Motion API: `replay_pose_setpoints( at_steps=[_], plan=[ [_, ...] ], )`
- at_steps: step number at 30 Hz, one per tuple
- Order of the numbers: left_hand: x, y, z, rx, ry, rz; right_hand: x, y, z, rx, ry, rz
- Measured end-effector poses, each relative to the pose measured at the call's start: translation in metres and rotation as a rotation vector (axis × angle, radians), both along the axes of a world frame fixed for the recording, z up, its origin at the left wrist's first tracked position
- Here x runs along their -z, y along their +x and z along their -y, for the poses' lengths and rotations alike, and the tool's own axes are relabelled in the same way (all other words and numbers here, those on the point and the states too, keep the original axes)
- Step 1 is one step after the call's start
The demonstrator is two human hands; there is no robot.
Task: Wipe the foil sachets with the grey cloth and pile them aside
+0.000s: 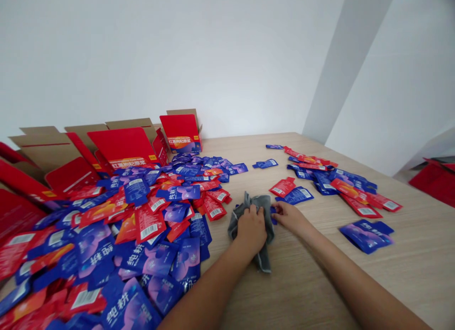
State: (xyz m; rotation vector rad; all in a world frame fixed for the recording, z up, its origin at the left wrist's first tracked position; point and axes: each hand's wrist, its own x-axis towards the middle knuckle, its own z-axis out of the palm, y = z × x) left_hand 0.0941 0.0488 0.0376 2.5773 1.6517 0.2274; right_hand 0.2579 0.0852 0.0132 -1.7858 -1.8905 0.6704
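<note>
My left hand (251,229) grips a bunched grey cloth (265,256) on the table, fingers curled into it. Right beside it, my right hand (289,217) pinches the end of a blue pouch (273,214); the cloth covers most of that pouch. Just beyond my hands lie a red pouch (283,187) and a blue pouch (297,195), partly overlapping. To the left spreads a large heap of blue and red pouches (149,221). Another blue pouch (366,235) lies by itself to the right of my right hand.
Open red cartons (122,147) with brown flaps stand along the back left, one carton (181,133) at the far end. A smaller loose pile of pouches (355,190) lies at the right of the wooden table (305,282). A red object (432,180) is beyond the table's right edge.
</note>
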Motion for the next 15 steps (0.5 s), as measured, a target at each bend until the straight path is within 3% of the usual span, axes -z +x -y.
replay_pose_setpoints(
  at_steps=[5, 11, 15],
  plan=[
    [-0.001, -0.009, -0.009, -0.073, -0.005, -0.019, 0.002, 0.000, 0.000, -0.001, 0.001, -0.002],
    [-0.001, 0.003, 0.006, 0.120, -0.009, -0.015, 0.011, 0.010, -0.008, -0.053, 0.082, -0.220],
    [0.000, 0.005, 0.006, 0.148, -0.008, 0.000, 0.013, 0.012, -0.009, -0.015, 0.041, -0.360]
  ],
)
